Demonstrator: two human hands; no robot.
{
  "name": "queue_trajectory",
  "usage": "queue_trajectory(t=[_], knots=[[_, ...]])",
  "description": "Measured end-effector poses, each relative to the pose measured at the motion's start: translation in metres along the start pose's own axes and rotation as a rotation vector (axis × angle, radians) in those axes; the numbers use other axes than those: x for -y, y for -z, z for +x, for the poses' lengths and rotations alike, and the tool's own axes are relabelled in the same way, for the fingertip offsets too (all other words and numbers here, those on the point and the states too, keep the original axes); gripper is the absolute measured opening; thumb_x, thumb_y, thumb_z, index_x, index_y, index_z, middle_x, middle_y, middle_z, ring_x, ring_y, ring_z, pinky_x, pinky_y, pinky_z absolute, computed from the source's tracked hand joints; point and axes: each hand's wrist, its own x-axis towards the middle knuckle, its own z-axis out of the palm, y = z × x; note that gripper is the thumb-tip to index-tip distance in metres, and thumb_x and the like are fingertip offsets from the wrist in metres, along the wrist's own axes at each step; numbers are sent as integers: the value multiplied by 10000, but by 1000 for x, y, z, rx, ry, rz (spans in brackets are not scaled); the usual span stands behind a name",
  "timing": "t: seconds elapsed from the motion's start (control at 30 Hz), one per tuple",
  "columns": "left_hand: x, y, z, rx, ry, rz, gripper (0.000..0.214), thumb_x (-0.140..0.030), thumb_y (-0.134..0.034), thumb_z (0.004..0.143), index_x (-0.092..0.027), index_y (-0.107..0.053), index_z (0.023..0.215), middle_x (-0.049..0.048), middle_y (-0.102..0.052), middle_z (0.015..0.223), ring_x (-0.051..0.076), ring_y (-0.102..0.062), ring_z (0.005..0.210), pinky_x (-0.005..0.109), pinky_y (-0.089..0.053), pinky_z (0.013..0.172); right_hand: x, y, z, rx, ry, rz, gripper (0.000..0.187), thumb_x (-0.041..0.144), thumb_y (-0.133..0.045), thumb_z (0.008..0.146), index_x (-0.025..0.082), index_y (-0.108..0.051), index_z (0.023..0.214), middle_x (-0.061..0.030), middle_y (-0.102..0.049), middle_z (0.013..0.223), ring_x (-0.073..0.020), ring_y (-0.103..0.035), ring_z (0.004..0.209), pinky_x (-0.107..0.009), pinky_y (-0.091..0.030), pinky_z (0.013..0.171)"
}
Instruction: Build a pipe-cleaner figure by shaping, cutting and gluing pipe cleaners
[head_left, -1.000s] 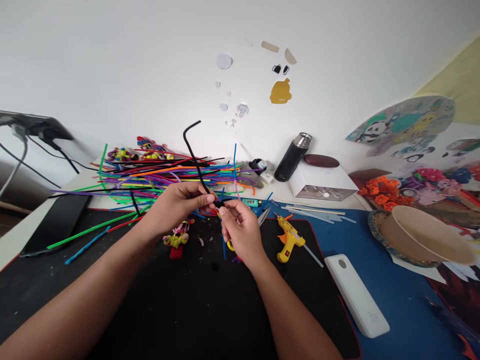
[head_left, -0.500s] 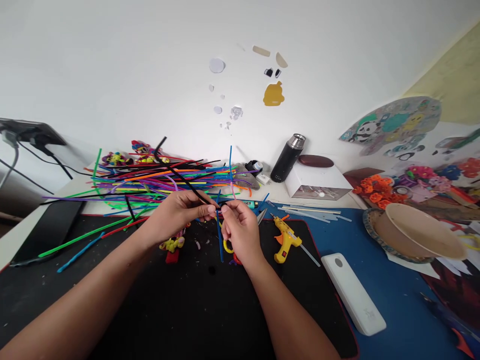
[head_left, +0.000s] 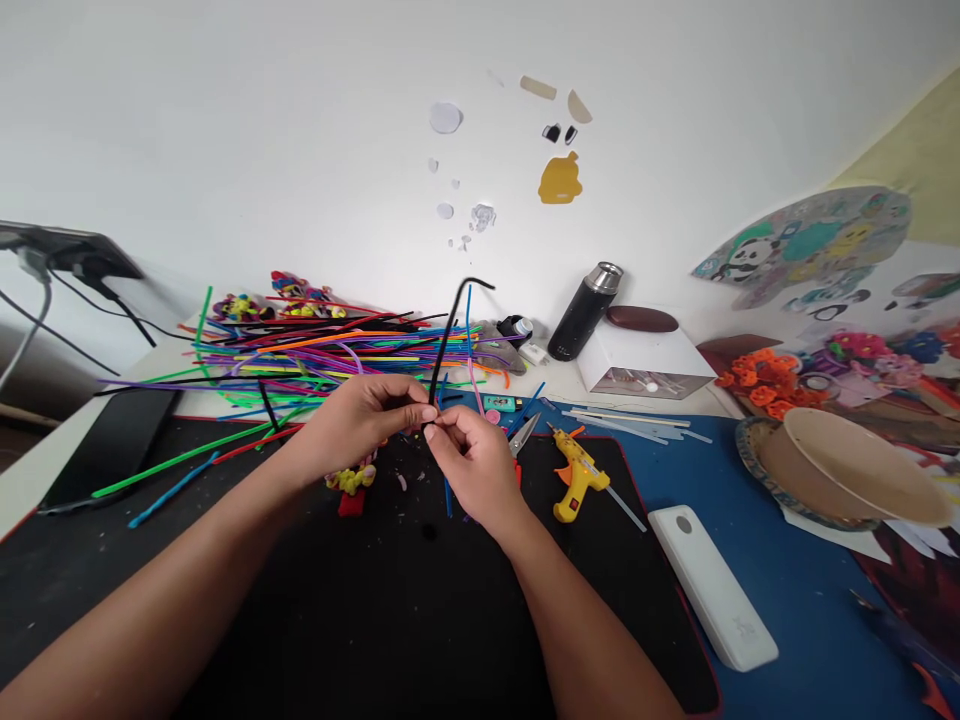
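Observation:
Between the fingertips of both hands is a black pipe cleaner (head_left: 448, 340); its long end stands up and bends to the right at the top. My left hand (head_left: 375, 425) pinches it from the left, thumb against fingers. Pressed close to it, my right hand (head_left: 476, 465) grips the lower end, which the fingers mostly hide. Below my left hand lies a small yellow and red pipe-cleaner figure (head_left: 351, 490). Scissors (head_left: 523, 436) with red handles lie just past my right hand, partly covered by it.
Many coloured pipe cleaners (head_left: 337, 345) are heaped along the wall. A yellow glue gun (head_left: 577, 475) lies right of my hands, near a white case (head_left: 712, 590). Behind stand a black flask (head_left: 586, 312) and a white box (head_left: 637, 365). A phone (head_left: 112, 450) rests at left.
The black pipe cleaner's long end has swung from leaning left to nearly upright, its bent tip now pointing right. The hands have drawn closer together, and the view has shifted slightly.

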Motion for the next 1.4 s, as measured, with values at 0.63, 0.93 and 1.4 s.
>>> queue_trajectory(t=[0.63, 0.93, 1.4], knots=[[-14, -6, 3, -6, 100, -228, 410, -530, -939, 734, -171, -810, 883, 46, -773, 745, 196, -712, 687, 286, -583, 644, -1, 2, 4, -127, -142, 371, 339, 540, -731, 907, 229, -599, 926, 114, -479, 516, -91, -445, 372, -218, -330, 388], [-10, 6, 1, -27, 23, -32, 385, -552, -843, 825, -171, -792, 797, 48, -758, 740, 190, -670, 680, 271, -532, 634, 1, 1, -2, -6, -68, 76, 256, 477, -657, 966, 234, -626, 893, 90, -453, 523, -109, -398, 427, -244, -293, 442], [-12, 4, 0, -63, 55, -120, 380, -533, -883, 802, -169, -773, 794, 32, -739, 730, 167, -650, 673, 261, -525, 643, -1, -1, -1, 21, -107, 210, 285, 506, -663, 977, 231, -595, 947, 84, -543, 581, -103, -486, 417, -235, -362, 437]])
